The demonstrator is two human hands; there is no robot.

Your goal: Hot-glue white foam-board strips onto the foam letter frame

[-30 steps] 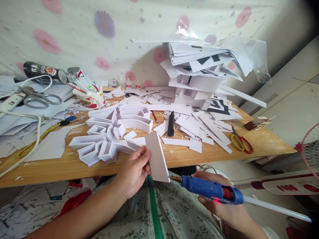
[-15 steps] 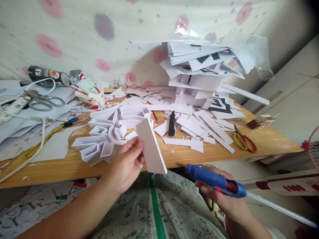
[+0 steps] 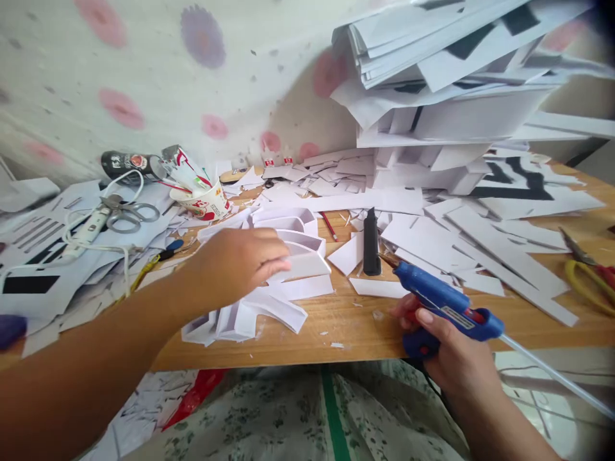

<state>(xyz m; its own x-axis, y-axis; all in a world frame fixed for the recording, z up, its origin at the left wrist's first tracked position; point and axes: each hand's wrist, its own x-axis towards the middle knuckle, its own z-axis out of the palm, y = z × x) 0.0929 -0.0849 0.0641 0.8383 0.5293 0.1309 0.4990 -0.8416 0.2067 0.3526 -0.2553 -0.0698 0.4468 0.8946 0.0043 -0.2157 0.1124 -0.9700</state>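
Observation:
My left hand (image 3: 245,264) is over a cluster of white foam-board shapes, fingers curled together. Its fingertips are beside a curved foam-board piece (image 3: 307,266); whether they grip anything is hidden. More angular foam-board channels (image 3: 240,320) lie below that hand near the table edge. My right hand (image 3: 454,349) is closed around the handle of a blue hot glue gun (image 3: 432,291), with a long glue stick (image 3: 552,374) sticking out of its back. The gun's nozzle points left, close to a black utility knife (image 3: 371,246) on the table.
White foam-board strips (image 3: 509,256) and scraps cover the wooden table (image 3: 312,342). A tall stack of sheets (image 3: 461,121) stands at back right. Yellow-and-red scissors (image 3: 589,275) lie right, grey scissors (image 3: 127,214) left near a paper cup (image 3: 204,203). A red pencil (image 3: 329,226) lies mid-table.
My left hand has moved forward over the foam-board shapes; the flat white board it held up no longer shows in its grasp. My right hand has raised the glue gun over the table. The view has shifted.

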